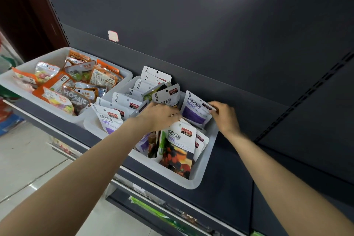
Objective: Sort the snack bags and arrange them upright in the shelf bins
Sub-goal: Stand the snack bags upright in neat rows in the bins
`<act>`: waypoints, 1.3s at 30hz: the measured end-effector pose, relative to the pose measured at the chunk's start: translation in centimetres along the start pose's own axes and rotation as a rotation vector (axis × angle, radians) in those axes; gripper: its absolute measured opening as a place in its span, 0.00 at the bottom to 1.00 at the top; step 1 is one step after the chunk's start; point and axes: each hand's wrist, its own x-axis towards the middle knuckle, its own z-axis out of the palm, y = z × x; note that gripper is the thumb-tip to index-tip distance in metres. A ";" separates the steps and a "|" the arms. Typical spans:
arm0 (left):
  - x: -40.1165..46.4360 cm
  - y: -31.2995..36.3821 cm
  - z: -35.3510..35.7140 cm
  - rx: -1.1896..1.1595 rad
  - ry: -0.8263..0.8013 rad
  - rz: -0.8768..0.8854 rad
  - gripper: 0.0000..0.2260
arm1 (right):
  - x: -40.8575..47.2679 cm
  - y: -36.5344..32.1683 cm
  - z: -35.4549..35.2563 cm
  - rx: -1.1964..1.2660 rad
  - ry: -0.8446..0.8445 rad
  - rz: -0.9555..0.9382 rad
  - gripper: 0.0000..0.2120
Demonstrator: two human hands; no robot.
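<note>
While both bare forearms reach up from the bottom edge toward the shelf, the nearest task item is the right bin (199,176), a translucent white tub sitting on the dark shelf (226,184). At its front corner a berry bag (179,151) stands nearly upright, white top, dark fruit picture below. Beside it, to the left, more bags lean together, purple and green prints partly hidden.

Left hand (160,115): over the middle of the right bin, palm down, fingers curled down among the bag tops. Contact with several bags is plain; which one it holds, cannot tell.

Right hand (224,115): at the far right rim of the same bin, fingers pinching the top right corner of a purple bag (194,111). That bag stands tilted at the back of the bin, print facing the camera.

Left of this, touching it, the middle bin (90,122) holds rows of white-topped bags, mostly upright, one purple-printed bag at its front.

Farther left, the left bin (63,53) holds orange and clear snack bags lying in a loose pile, one dark bag lettered MOSAIC (76,99) at the front.

Behind everything, a dark back panel (210,15) carries a small pale sticker (113,36).
</note>
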 end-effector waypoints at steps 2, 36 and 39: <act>0.6 0.3 -0.2 -0.035 0.005 -0.028 0.14 | -0.1 -0.1 -0.2 0.000 0.003 -0.007 0.10; 2.3 -0.6 -1.3 -0.003 -0.088 0.122 0.08 | -1.6 -2.6 -2.2 0.172 0.054 0.246 0.07; 2.0 -0.8 -1.5 0.083 -0.131 0.167 0.09 | -1.7 -2.7 -2.7 0.142 0.055 0.242 0.21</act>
